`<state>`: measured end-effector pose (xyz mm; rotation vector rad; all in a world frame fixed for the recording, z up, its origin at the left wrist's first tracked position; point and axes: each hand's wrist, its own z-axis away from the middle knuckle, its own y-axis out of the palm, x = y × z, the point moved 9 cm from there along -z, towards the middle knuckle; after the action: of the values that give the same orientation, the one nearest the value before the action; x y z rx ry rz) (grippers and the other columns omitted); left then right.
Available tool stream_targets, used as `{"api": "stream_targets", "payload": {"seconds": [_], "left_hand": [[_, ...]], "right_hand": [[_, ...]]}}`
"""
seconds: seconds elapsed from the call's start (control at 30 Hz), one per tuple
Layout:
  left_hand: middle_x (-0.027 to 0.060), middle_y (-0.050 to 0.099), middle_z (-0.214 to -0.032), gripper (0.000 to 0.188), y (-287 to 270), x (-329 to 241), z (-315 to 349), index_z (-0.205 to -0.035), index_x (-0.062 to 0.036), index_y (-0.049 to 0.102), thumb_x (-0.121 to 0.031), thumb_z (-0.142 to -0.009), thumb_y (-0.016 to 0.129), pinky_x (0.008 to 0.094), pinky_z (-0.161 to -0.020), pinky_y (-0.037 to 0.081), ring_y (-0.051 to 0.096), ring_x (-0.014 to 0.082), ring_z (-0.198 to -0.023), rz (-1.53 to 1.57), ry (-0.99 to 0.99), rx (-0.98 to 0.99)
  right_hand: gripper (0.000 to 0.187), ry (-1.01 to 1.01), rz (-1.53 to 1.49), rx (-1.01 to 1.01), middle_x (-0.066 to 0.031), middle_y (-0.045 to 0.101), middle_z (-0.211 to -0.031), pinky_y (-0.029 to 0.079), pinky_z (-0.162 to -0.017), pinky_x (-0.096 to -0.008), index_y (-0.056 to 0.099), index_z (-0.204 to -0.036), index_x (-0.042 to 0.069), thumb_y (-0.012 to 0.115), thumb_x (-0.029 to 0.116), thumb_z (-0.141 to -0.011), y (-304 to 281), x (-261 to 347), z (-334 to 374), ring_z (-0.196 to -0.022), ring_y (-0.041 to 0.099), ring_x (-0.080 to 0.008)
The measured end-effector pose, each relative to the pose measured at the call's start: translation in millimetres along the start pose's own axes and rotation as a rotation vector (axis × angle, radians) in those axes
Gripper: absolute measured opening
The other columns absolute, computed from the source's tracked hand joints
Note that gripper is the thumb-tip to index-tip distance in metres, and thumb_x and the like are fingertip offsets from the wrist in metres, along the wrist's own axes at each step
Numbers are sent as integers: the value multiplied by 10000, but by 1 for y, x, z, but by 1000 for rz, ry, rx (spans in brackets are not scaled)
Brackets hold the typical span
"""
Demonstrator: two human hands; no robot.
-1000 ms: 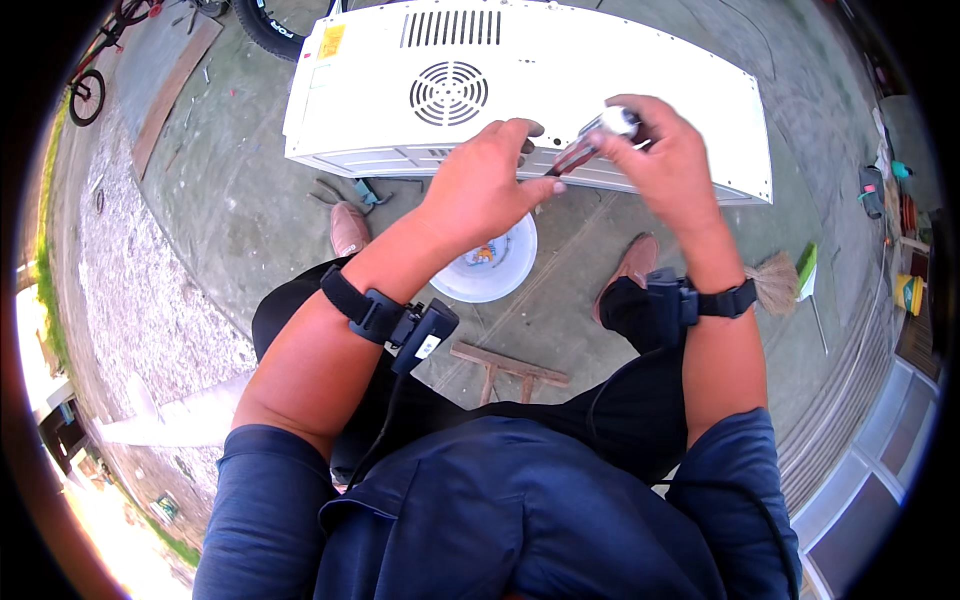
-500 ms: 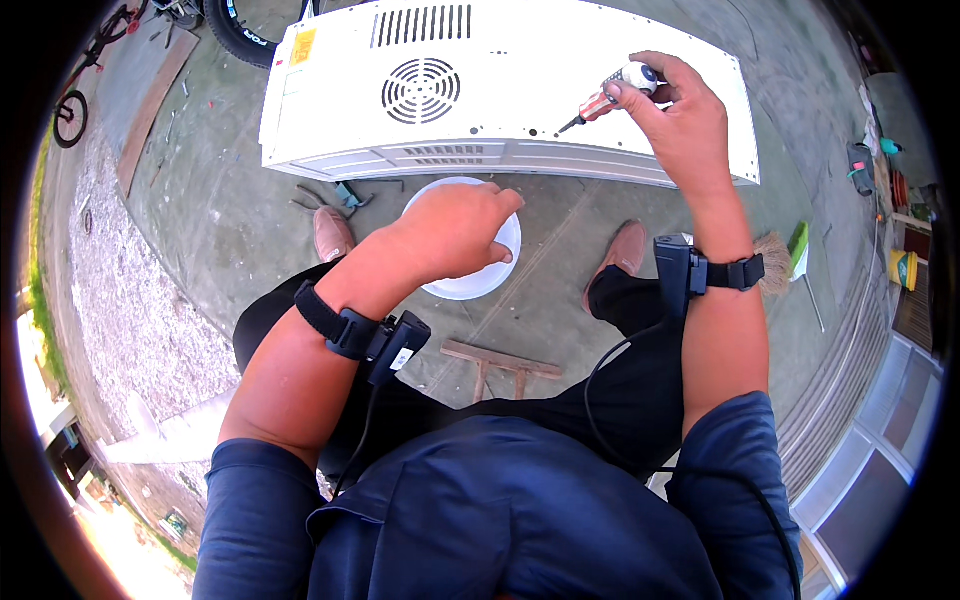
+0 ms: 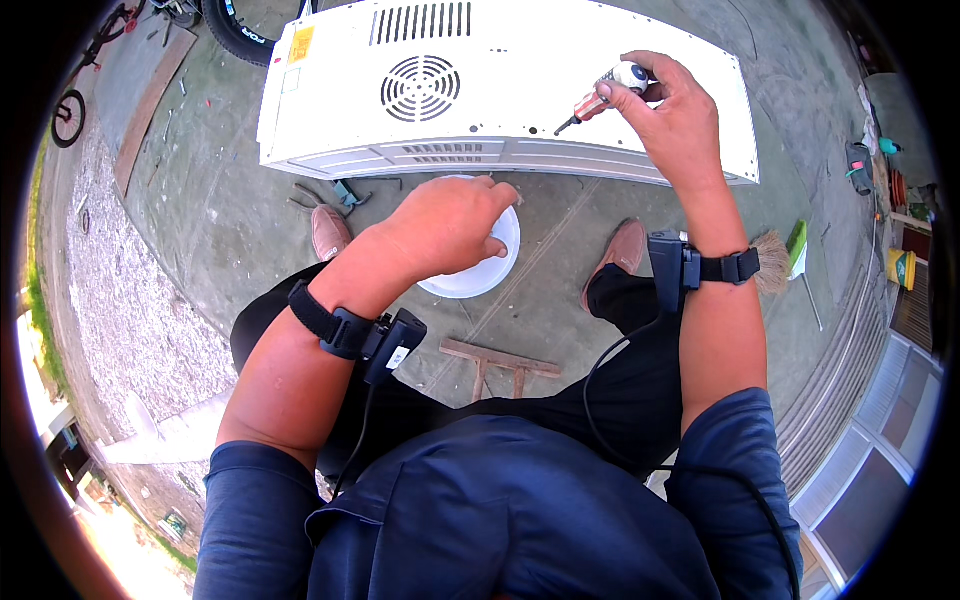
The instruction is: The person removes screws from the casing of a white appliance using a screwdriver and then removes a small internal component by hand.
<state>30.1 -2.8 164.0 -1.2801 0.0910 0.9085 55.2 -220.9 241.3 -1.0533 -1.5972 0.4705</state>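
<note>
A screwdriver (image 3: 605,91) with a red and pale handle is gripped between the thumb and fingers of my right hand (image 3: 672,112). Its dark tip points down and left at the near edge of a large white metal casing (image 3: 590,40), close to a dark hole; whether it touches cannot be made out. The casing has a round vent and slots on its top face. My left hand (image 3: 455,225) hovers above a white plastic basin (image 3: 480,278), covering part of it. Thumb and index finger are apart there, with nothing visible between them; the other fingers are hidden.
Pliers and other tools (image 3: 345,195) lie beside my left shoe (image 3: 331,233). A small wooden stool (image 3: 500,358) stands between my legs. At the right are a broom (image 3: 771,262) and a green-edged dustpan (image 3: 798,248). A bicycle wheel (image 3: 238,35) stands behind the casing's left end.
The screwdriver and my right hand have shifted very slightly left. My left hand stays over the basin almost unmoved.
</note>
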Motion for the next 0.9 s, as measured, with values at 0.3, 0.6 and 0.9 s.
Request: {"api": "stream_targets", "payload": {"seconds": [0.3,0.6,0.9], "left_hand": [[192,690,-1100,515,-9,2,1,-1266,-46,612,-187,-802,787,466,-872,542,677,389,-1013,25,-26,-1],[198,699,-1117,498,-13,7,1,-1256,-44,621,-181,-804,782,466,-879,541,678,393,-1018,11,-47,-16],[203,702,-1115,486,-14,8,1,-1246,-40,623,-173,-805,777,465,-885,539,678,392,-1028,9,-47,-22]], "right_hand": [[450,48,90,-8,-102,695,-853,544,-705,-334,725,-1038,48,847,407,-795,-3,-3,-1,-742,678,-232],[465,101,170,55,-78,661,-778,512,-652,-318,704,-987,29,841,436,-807,-5,0,-1,-691,627,-194],[368,-153,-53,113,-78,682,-953,537,-749,-335,736,-1123,91,830,239,-799,6,27,4,-829,673,-233]]}}
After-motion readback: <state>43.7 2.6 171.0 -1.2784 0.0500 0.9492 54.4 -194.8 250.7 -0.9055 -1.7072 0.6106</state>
